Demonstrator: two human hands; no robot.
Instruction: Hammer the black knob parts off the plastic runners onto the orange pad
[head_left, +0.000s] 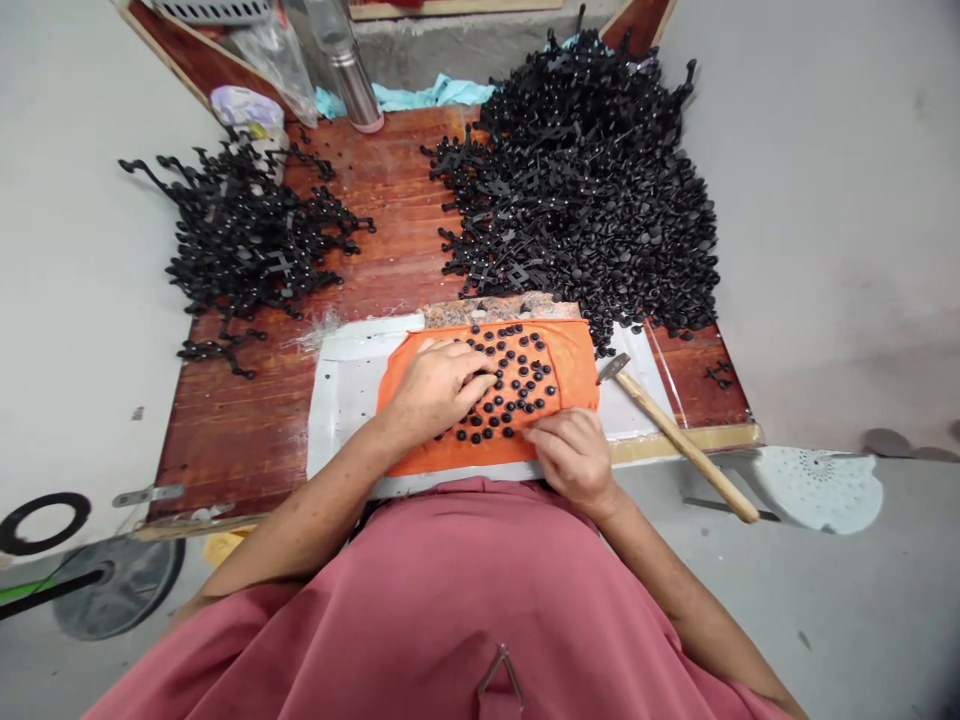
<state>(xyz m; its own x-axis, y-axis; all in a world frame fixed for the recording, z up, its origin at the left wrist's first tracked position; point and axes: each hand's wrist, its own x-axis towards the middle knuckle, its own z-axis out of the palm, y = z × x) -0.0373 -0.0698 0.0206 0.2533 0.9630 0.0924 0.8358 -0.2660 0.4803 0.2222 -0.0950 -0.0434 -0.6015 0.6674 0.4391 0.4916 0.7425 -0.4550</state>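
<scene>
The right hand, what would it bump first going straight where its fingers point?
The right hand would probably first meet a small black piece on the orange cloth, though the hand's height is unclear.

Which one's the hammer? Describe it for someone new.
On the reddish wooden table, find the orange cloth. Just right of it lies the hammer, overhanging the table's near edge. Its long pale shaft sets it apart from the heaped black pieces.

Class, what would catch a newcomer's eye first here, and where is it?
Probably the big heap of black parts on the right of the table, then the smaller pile at its left. Next is the bright orange cloth near the front edge, dotted with black pieces, with the left hand and right hand over it.
</scene>
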